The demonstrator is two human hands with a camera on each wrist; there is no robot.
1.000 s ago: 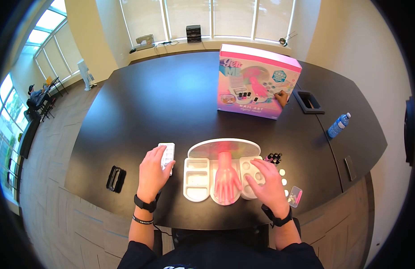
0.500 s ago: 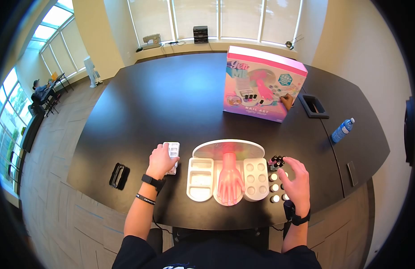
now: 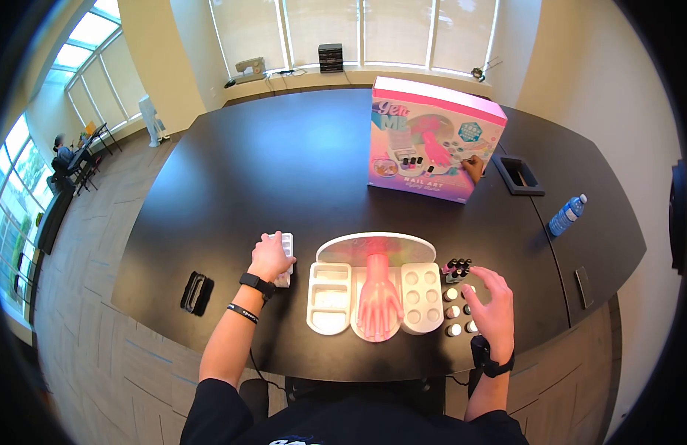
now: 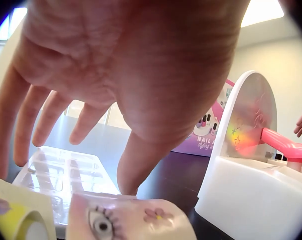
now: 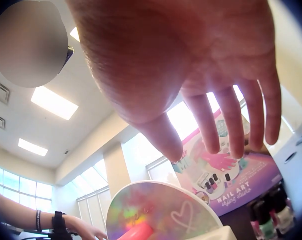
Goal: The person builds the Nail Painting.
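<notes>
My left hand (image 3: 271, 258) is over a white and clear compartment tray (image 4: 66, 172), fingers spread loosely above it. Curled printed sheets (image 4: 133, 220), one with an eye and a flower, lie below the palm in the left wrist view. With fingers relaxed and apart, my right hand (image 3: 493, 308) hovers at the right beside several white-capped jars (image 3: 452, 312) and a cluster of dark-capped nail polish bottles (image 3: 456, 271). Between my hands stands a white nail art station (image 3: 330, 322) with a pink model hand (image 3: 379, 300), side trays and an upright rounded back panel (image 3: 343, 248).
A pink and purple nail art box (image 3: 436, 141) stands farther back. A water bottle (image 3: 568, 215) is at the right, near a black table insert (image 3: 520, 176). At the left lies a black open case (image 3: 197, 294). Another person (image 3: 64, 150) sits far off at the left.
My right hand has moved right, off the station's right tray to beside the jars. My left hand has shifted forward over the compartment tray.
</notes>
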